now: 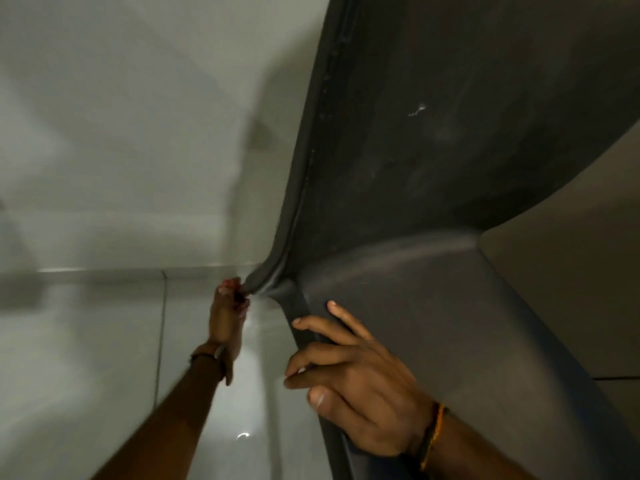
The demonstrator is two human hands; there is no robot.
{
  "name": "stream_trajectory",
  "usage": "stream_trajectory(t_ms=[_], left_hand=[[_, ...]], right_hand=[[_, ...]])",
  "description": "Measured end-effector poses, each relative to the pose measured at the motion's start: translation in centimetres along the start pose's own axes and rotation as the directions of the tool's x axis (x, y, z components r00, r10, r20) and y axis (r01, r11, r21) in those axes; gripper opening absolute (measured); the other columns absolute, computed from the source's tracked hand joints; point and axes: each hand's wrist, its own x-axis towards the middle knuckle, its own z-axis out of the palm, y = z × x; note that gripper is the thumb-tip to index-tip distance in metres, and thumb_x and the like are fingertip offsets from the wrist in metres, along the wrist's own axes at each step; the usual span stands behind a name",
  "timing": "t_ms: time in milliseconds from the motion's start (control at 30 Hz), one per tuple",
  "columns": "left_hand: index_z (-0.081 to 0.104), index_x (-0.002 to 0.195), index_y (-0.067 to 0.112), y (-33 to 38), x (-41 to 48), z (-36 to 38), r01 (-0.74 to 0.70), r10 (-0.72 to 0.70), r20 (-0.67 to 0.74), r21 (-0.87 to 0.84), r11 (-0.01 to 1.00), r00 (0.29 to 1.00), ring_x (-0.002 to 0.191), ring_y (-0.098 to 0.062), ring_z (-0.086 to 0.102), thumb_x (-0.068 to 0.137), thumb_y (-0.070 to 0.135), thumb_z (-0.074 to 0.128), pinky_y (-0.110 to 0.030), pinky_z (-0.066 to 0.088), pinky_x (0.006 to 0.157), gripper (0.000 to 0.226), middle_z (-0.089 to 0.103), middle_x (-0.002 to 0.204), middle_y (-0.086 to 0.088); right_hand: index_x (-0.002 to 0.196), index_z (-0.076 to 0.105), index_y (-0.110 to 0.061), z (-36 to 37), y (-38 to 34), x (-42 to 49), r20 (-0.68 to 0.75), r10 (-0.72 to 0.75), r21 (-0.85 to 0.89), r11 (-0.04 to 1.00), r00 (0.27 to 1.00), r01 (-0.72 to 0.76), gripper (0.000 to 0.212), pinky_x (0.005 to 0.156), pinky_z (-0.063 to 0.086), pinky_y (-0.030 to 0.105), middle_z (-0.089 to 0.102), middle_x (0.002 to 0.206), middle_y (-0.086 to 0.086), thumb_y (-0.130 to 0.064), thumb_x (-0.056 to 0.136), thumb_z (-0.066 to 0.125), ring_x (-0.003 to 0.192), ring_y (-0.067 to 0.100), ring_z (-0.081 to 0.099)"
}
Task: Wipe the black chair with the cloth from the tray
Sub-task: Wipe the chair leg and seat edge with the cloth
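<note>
1. Chair point(433, 323) work comes first: the black plastic chair fills the right of the head view, seen very close and steeply tilted, with a raised rim running down its left edge to a corner where two panels meet. Pale floor tiles point(104, 341) lie to the left

2. We judge the step in hand to be wiping that rim and corner. To do it well, we would keep the chair steady with one hand, run the cloth along the groove of the rim instead of only across the flat panels, and press into the corner where dust collects; pale specks show higher up on the panel point(420, 109) and call for a pass too

3. Our left hand point(227, 317) reaches out to the corner of the rim. Its fingers point(230, 289) are curled tightly, pinched at the edge, with something small and reddish showing among them. It may be the cloth bunched up, but we cannot tell; no cloth is plainly visible anywhere, nor is any tray

4. Our right hand point(356, 382) rests on the chair lower down. Its fingers point(325, 329) are spread loosely, half open, tips touching the panel and its edge, the thumb tucked beneath. It grips nothing; it seems to brace the chair

5. A band point(207, 355) sits on the left wrist and a thread bracelet point(434, 434) on the right
</note>
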Motion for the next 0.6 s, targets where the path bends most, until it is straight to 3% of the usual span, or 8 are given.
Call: stream_trajectory(t_ms=[100, 167, 233, 300, 367, 433, 500, 600], left_hand=[[0.051, 0.144, 0.002, 1.4, -5.0, -0.1, -0.143, 0.138, 0.175, 0.015, 0.990, 0.975, 0.092, -0.008, 0.062, 0.111, 0.025, 0.037, -0.032, 0.044, 0.103, 0.043, 0.066, 0.108, -0.002], [0.044, 0.153, 0.008, 2.3, -7.7, -0.1, -0.193, 0.188, 0.239, -0.002, 0.981, 0.953, 0.118, -0.013, 0.066, 0.109, 0.030, 0.037, -0.030, 0.047, 0.111, 0.050, 0.068, 0.133, -0.003], [0.040, 0.157, 0.013, 2.9, -8.8, -0.2, -0.235, 0.220, 0.258, 0.027, 0.972, 0.941, 0.139, -0.018, 0.056, 0.109, 0.031, 0.034, -0.034, 0.044, 0.117, 0.052, 0.056, 0.154, -0.006], [0.042, 0.156, 0.015, 2.6, -7.9, 0.2, -0.244, 0.210, 0.208, 0.155, 0.957, 0.955, 0.139, -0.021, 0.056, 0.112, 0.024, 0.035, -0.038, 0.045, 0.117, 0.046, 0.055, 0.153, -0.008], [0.048, 0.150, 0.013, 1.5, -5.6, 0.3, -0.195, 0.162, 0.137, 0.282, 0.939, 0.977, 0.124, -0.018, 0.064, 0.110, 0.013, 0.040, -0.033, 0.050, 0.110, 0.041, 0.060, 0.145, -0.014], [0.049, 0.144, -0.003, 0.6, -2.3, -0.1, -0.163, 0.133, 0.102, 0.397, 0.903, 0.986, 0.106, -0.009, 0.069, 0.107, 0.000, 0.042, -0.014, 0.053, 0.087, 0.038, 0.060, 0.140, -0.028], [0.047, 0.136, -0.020, -0.2, 1.4, -0.5, -0.110, 0.071, 0.096, 0.507, 0.855, 0.993, 0.115, -0.033, 0.069, 0.105, -0.007, 0.043, -0.009, 0.052, 0.073, 0.034, 0.056, 0.135, -0.041], [0.050, 0.140, -0.009, -0.6, 5.0, -1.2, -0.063, 0.013, 0.081, 0.664, 0.745, 0.997, 0.120, -0.055, 0.061, 0.105, 0.008, 0.049, -0.049, 0.055, 0.098, 0.039, 0.057, 0.136, -0.041]], right_hand=[[0.119, 0.077, -0.026, -0.2, -0.3, 0.0, 0.018, 0.023, 0.018, 1.000, 1.000, -0.023, 0.051, 0.131, 0.009, 0.055, 0.068, 0.128, -0.017, -0.043, 0.109, 0.031, 0.158, 0.009, 0.027], [0.120, 0.077, -0.026, -0.3, -0.5, 0.0, 0.032, 0.033, 0.003, 0.999, 0.999, -0.033, 0.053, 0.131, 0.009, 0.054, 0.068, 0.129, -0.017, -0.044, 0.109, 0.029, 0.158, 0.009, 0.026], [0.119, 0.078, -0.026, -0.2, -0.6, 0.0, 0.036, 0.034, -0.005, 0.999, 0.999, -0.034, 0.054, 0.131, 0.010, 0.054, 0.068, 0.129, -0.017, -0.044, 0.109, 0.028, 0.158, 0.010, 0.027], [0.118, 0.078, -0.025, 0.0, -0.5, 0.0, 0.022, 0.039, 0.009, 0.999, 0.999, -0.040, 0.054, 0.131, 0.009, 0.054, 0.069, 0.128, -0.017, -0.044, 0.108, 0.029, 0.157, 0.009, 0.028], [0.117, 0.079, -0.024, 0.1, -0.2, -0.1, 0.006, 0.038, 0.015, 0.999, 0.999, -0.039, 0.054, 0.131, 0.009, 0.054, 0.070, 0.127, -0.016, -0.043, 0.107, 0.029, 0.157, 0.009, 0.028], [0.116, 0.079, -0.023, 0.3, 0.0, -0.1, -0.012, 0.020, 0.013, 1.000, 1.000, -0.020, 0.053, 0.131, 0.010, 0.054, 0.070, 0.126, -0.015, -0.042, 0.108, 0.030, 0.156, 0.010, 0.030], [0.115, 0.079, -0.021, 0.4, 0.2, -0.2, -0.025, 0.006, 0.002, 1.000, 1.000, -0.006, 0.051, 0.131, 0.010, 0.055, 0.071, 0.125, -0.013, -0.040, 0.107, 0.032, 0.155, 0.013, 0.033], [0.115, 0.080, -0.018, 0.7, 0.5, -0.2, -0.046, -0.001, 0.000, 1.000, 0.999, 0.001, 0.051, 0.131, 0.009, 0.054, 0.073, 0.125, -0.010, -0.038, 0.107, 0.034, 0.155, 0.017, 0.036]])
